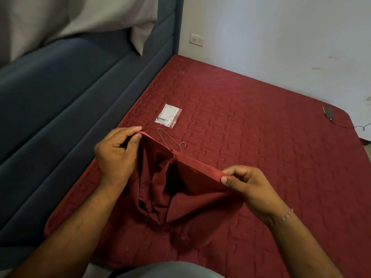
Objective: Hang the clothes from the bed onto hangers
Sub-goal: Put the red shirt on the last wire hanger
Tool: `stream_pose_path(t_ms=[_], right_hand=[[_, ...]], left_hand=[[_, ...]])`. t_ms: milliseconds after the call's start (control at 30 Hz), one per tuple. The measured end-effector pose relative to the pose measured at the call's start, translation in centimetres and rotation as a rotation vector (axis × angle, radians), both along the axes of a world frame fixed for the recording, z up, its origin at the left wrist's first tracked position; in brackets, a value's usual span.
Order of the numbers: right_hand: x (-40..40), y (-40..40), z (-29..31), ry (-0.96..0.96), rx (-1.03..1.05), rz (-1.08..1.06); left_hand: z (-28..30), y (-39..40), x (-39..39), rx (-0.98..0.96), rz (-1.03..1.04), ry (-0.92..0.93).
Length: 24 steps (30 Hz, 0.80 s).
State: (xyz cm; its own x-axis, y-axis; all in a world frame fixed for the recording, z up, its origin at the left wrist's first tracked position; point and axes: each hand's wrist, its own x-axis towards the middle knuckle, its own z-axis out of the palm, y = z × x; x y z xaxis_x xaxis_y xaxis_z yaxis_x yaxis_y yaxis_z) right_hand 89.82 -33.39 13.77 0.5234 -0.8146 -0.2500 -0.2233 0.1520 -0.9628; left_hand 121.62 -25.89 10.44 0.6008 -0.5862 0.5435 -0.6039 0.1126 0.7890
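Nearest to us, we hold a dark red garment (170,189) stretched between both hands above the bed (261,137), its open band pulled taut and the rest of the cloth sagging down to the red quilted cover. Our left hand (116,155) pinches one end of the band, thumb and forefinger closed on the fabric and the other fingers curled behind it. Our right hand (247,185) pinches the other end the same way, thumb on top of the edge; a thin bracelet (285,216) circles that wrist.

Just beyond the garment a wire hanger (170,140) lies flat on the bed, partly hidden behind the band, its hook showing near the middle. A little farther on lies a small clear plastic packet (168,116). To the left runs the blue padded bed frame (70,107), with pale pillows (80,17) above it. At the far right corner of the bed rests a small dark object (328,112) with a cable; we cannot tell what it is. A wall socket (197,39) sits on the white wall behind.
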Motion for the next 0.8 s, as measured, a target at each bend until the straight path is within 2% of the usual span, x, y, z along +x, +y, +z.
stream_pose_path(t_ms=[100, 333, 467, 633, 800], right_hand=[[1.5, 1.0, 1.4, -0.092, 0.057, -0.167], [3.1, 3.2, 5.1, -0.263, 0.252, -0.225], [3.5, 3.8, 6.5, -0.237, 0.149, -0.198], [3.8, 4.2, 7.4, -0.220, 0.071, -0.195], [3.3, 3.5, 7.0, 0.065, -0.200, -0.300]], left_hand=[[1.3, 0.1, -1.0, -0.068, -0.041, -0.076], [4.4, 1.5, -5.4, -0.202, -0.293, -0.299], [4.7, 1.9, -7.9, -0.259, -0.491, -0.402], [5.1, 1.7, -9.1, -0.301, -0.545, -0.447], [5.9, 1.7, -8.5, -0.304, -0.478, -0.457]])
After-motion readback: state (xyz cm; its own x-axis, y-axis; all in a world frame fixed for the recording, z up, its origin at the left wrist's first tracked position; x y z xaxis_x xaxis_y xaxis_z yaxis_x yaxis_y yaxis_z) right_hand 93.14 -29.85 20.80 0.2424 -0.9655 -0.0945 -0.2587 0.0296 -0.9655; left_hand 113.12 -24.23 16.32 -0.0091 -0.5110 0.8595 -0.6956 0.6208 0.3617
